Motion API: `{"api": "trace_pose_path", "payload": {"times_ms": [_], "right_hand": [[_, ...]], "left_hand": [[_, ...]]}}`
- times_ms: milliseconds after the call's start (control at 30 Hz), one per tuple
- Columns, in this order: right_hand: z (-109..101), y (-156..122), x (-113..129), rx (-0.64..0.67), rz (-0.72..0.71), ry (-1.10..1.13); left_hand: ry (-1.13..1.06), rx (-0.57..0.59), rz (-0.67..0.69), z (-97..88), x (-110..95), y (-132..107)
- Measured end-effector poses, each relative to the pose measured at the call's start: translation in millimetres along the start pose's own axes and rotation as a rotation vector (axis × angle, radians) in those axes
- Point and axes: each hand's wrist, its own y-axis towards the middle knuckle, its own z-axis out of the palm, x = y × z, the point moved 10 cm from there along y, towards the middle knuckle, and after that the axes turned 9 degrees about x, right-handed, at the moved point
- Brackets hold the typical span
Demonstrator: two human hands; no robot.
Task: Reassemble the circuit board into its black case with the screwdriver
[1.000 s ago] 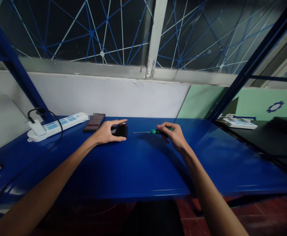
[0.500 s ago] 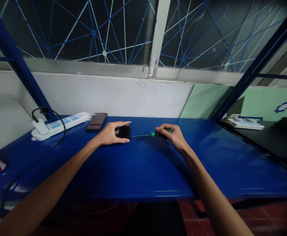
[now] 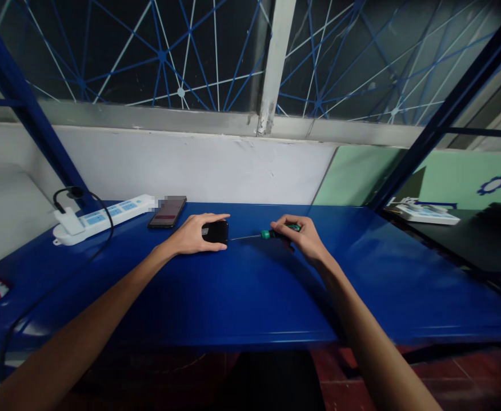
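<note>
My left hand [image 3: 189,235] grips a small black box-like device [image 3: 216,232] by its long sides, thumb at the near edge and fingers at the far edge. A pale label shows on the device beside the palm. To the right, my right hand [image 3: 300,234] is closed around the green and black handle of a screwdriver [image 3: 266,234]. Its thin shaft points left, the tip at or very near the device's right end; I cannot tell whether they touch. Both hands are low over the blue table [image 3: 250,291].
Behind my left hand lies a dark phone [image 3: 168,212]. A white power strip [image 3: 117,213] with a plugged-in adapter stands at the back left, and its black cable [image 3: 74,271] runs down the table's left side. At the right is another white power strip [image 3: 430,214] on a dark surface.
Both hands keep almost the same pose, with the screwdriver still pointing at the device's end. The whole view has shifted very slightly.
</note>
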Motion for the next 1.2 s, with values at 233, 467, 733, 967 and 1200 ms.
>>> {"api": "trace_pose_path", "payload": {"times_ms": [233, 467, 733, 967, 1200], "right_hand": [[-1, 0, -1, -0.005, 0.005, -0.032], [-1, 0, 2, 0.002, -0.002, -0.061], [0, 0, 2, 0.015, 0.014, -0.065], [5, 1, -18, 0.095, 0.139, -0.072], [14, -4, -46, 0.255, 0.297, -0.025]], "left_hand": [[0.016, -0.001, 0.006, 2.9, 0, 1], [0.033, 0.005, 0.001, 4.9, 0, 1], [0.036, 0.022, -0.016, 8.1, 4, 1], [0.105, 0.012, -0.023, 16.5, 9, 3], [0.189, 0.075, -0.018, 30.4, 9, 4]]}}
